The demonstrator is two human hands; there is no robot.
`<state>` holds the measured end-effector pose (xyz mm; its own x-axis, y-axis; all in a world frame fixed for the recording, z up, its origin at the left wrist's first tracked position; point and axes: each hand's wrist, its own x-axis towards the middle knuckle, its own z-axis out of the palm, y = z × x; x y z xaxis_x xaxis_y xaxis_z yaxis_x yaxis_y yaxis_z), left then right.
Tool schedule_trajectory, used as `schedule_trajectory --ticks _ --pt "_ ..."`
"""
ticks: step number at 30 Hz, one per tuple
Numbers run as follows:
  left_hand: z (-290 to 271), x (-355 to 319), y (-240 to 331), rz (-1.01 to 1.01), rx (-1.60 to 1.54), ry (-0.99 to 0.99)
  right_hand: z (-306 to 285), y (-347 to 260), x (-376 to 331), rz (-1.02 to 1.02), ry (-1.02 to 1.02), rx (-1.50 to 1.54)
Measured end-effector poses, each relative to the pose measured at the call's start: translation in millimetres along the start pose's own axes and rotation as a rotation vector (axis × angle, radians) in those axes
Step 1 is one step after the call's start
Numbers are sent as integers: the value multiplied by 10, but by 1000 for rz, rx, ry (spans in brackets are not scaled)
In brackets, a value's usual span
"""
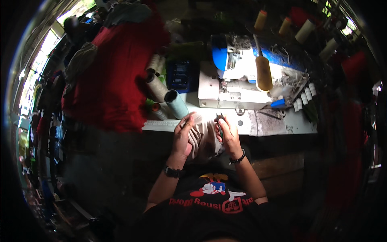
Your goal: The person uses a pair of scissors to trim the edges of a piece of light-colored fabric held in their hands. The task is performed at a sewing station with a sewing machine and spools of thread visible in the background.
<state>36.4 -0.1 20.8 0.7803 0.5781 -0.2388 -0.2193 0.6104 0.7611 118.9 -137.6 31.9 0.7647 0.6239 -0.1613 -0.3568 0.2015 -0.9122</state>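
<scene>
at the table's [282, 123] near edge, the left hand [183, 135] grips one side of a beige cloth [203, 135]; the right hand [229, 135] pinches the other, fingers closed, with small snips [220, 119]. looks light, limp, best held by its edges.

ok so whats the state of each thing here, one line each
left hand: gripping the pale beige cloth
right hand: closed on small dark snips
pale beige cloth: bunched between both hands
small dark snips: held, tips up
white and blue sewing machine: threaded, nothing under it
light blue thread cone: lying on its side
</scene>
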Motion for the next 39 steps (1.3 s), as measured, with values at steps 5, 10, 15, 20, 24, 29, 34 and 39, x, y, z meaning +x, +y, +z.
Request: schedule_trajectory --ticks 5,10,15,20,24,29,34,39 --pt "39 -18 9 42 119 -42 -23 15 -118 40 -91 -105" --pt "118 -93 113 -48 105 -75 36 73 -112 46 -136 -89" --pt "55 -46 41 54 131 -57 131 11 -148 37 -150 -93" --pt "19 -64 40 20 133 -126 93 100 -123 11 -152 -118" --pt "68 -76 76 2 125 -111 103 140 -126 23 -157 -39" --pt "110 -116 155 -47 90 -136 151 111 -173 55 -176 46" --pt "71 -76 86 19 70 -112 115 173 -153 -181 -125 -316" --pt "90 -117 97 17 105 -155 151 284 -96 -30 -80 66"
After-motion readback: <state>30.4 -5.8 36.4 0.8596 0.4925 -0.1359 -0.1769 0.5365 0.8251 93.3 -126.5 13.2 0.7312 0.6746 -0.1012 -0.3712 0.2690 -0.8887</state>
